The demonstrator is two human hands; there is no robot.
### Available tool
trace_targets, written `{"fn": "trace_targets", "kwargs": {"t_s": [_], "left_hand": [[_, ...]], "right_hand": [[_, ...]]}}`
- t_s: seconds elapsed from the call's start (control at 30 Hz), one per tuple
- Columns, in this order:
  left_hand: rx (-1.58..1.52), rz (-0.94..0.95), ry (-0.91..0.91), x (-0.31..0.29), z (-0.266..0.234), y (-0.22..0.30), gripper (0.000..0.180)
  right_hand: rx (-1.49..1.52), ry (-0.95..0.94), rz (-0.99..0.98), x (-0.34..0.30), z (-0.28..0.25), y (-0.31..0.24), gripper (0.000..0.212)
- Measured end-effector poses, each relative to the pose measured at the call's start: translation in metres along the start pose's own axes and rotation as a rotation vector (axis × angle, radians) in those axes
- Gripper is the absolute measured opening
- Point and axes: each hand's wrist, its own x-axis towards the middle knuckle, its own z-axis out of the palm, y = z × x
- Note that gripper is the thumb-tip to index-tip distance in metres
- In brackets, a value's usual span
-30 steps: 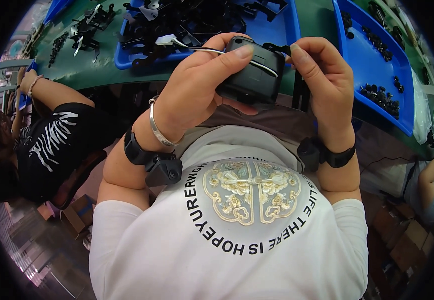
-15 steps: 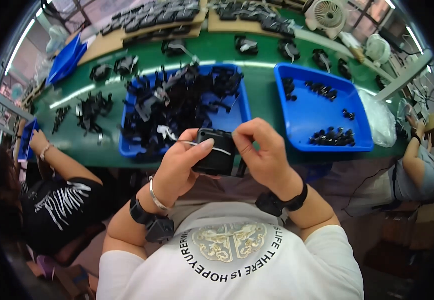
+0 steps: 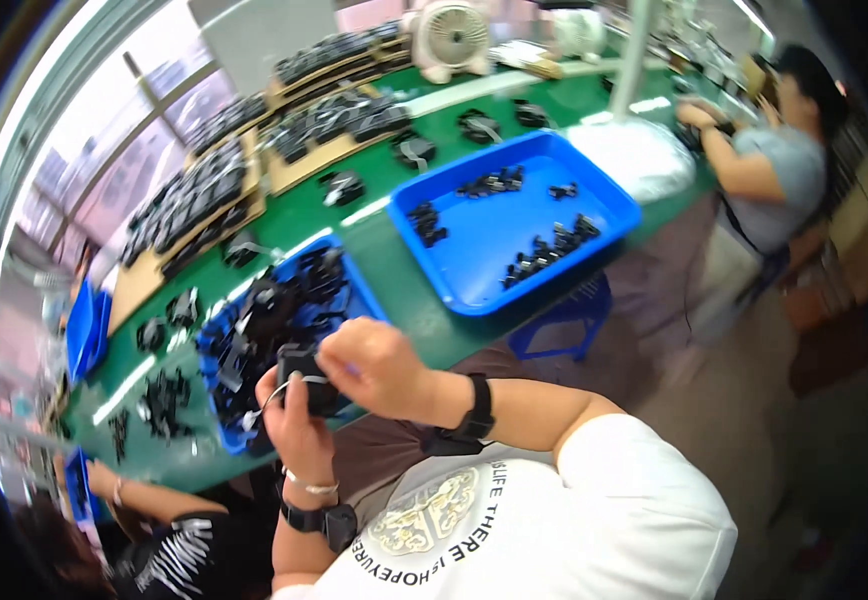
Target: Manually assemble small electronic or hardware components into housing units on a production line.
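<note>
My left hand (image 3: pixel 297 430) grips a small black boxy device (image 3: pixel 322 398) with a thin white cable (image 3: pixel 276 392) coming off its side. The thumb lies along the device's face. At the device's upper right edge my right hand (image 3: pixel 379 370) is closed, its fingers curled in toward the palm; motion blurs it, and whatever they pinch is hidden. Just beyond both hands stands a blue tray (image 3: pixel 366 285) heaped with black plastic parts (image 3: pixel 274 308), partly covered by my hands.
Right of it, another blue tray (image 3: pixel 474 262) holds clusters of small black parts. Black devices with white cables (image 3: pixel 414 150) line the green table (image 3: pixel 424 335); more fill cardboard sheets (image 3: pixel 279 175) behind. A blue stool (image 3: pixel 564 325) stands below. People sit left (image 3: pixel 179 545) and right (image 3: pixel 779 165).
The view has swung right and tilted, so the trays and table sit differently. My left hand still grips the device; my right hand remains at its edge, now more curled.
</note>
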Motion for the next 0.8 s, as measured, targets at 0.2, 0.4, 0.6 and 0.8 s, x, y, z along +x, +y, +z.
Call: {"fn": "trace_targets", "kwargs": {"t_s": [0.2,0.4,0.6,0.8], "left_hand": [[0.009,0.035,-0.036,-0.014,0.023,0.008,0.034],[-0.038,0.089,-0.083,-0.02,0.031,0.005,0.043],[0.079,0.121,0.044,-0.024,0.042,0.003,0.053],[0.158,0.02,0.03,-0.016,0.035,0.005,0.048]], "right_hand": [[-0.007,0.113,0.018,-0.004,-0.007,-0.004,0.007],[-0.096,0.114,0.048,-0.007,-0.018,-0.013,0.008],[0.004,0.162,-0.002,-0.011,-0.008,-0.004,0.009],[0.127,0.098,0.21,-0.024,-0.016,-0.005,0.011]]}}
